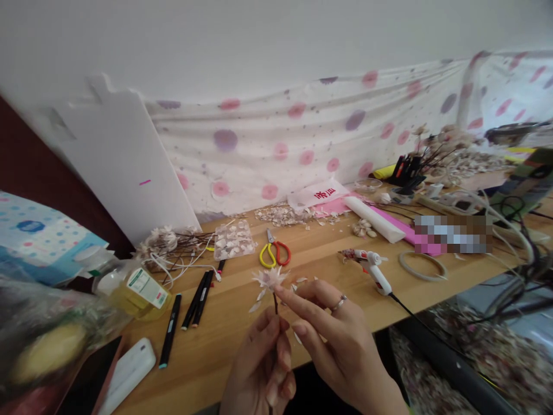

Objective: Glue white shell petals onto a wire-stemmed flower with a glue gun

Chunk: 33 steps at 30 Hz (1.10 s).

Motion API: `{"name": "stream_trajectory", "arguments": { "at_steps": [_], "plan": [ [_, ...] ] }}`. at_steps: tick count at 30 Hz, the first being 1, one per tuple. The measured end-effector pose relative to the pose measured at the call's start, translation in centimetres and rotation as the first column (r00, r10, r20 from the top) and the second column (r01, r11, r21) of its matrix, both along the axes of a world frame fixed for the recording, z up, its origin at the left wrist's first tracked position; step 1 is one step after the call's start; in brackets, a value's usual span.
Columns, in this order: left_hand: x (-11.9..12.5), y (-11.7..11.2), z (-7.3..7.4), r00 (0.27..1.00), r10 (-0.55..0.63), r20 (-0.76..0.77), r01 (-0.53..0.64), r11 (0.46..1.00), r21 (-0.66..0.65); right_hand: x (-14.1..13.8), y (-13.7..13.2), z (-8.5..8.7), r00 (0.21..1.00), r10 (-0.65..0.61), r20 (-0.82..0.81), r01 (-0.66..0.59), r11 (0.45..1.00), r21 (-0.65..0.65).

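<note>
A handmade flower (pixel 268 279) with pale, thin pointed petals stands upright on a dark stem (pixel 276 304) just past the table's front edge. My left hand (pixel 256 362) is closed around that stem, gripping it between thumb and fingers. Beside it, my right hand (pixel 343 340) wears a ring; its index finger stretches out and the tip touches the base of the petals. The other right fingers are apart and hold nothing visible. Loose petals (pixel 298 281) lie behind the hands. Scissors (pixel 275 252) with yellow and red handles rest beyond the flower.
To the right lie a glue gun (pixel 377 274) and a ring of cable (pixel 422 266). Markers (pixel 171 331), a white power bank (pixel 129 372) and a bottle of yellow liquid (pixel 140 291) are at left. A petal-filled clear tray (pixel 234 239) sits behind, near dried flowers (pixel 162 239).
</note>
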State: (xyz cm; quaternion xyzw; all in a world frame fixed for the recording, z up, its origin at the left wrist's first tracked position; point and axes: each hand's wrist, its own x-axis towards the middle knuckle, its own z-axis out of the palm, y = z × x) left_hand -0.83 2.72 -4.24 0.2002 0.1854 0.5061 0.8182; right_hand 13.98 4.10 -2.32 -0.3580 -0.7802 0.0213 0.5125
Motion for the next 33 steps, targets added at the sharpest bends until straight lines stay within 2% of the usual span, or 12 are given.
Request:
{"name": "stream_trajectory", "arguments": {
  "at_steps": [10,14,25,33],
  "plan": [
    [0.9,-0.5,1.5,0.96,0.185,-0.211,-0.195,0.98,-0.029,0.3,-0.2,-0.8,0.999,0.021,-0.042,-0.022,1.0,-0.002],
    [1.1,-0.5,1.8,0.964,0.175,-0.2,-0.187,0.981,-0.046,0.4,-0.4,-0.8,0.999,0.029,-0.036,-0.03,0.999,-0.019],
    [1.0,-0.2,0.8,0.971,0.167,-0.17,-0.163,0.986,0.037,0.3,-0.7,-0.4,0.999,-0.032,-0.032,0.034,0.997,0.064],
    [0.6,0.1,-0.2,0.989,0.092,-0.112,-0.082,0.992,0.093,0.1,-0.6,-0.5,0.999,-0.028,-0.031,0.03,0.997,0.066]
  ]
}}
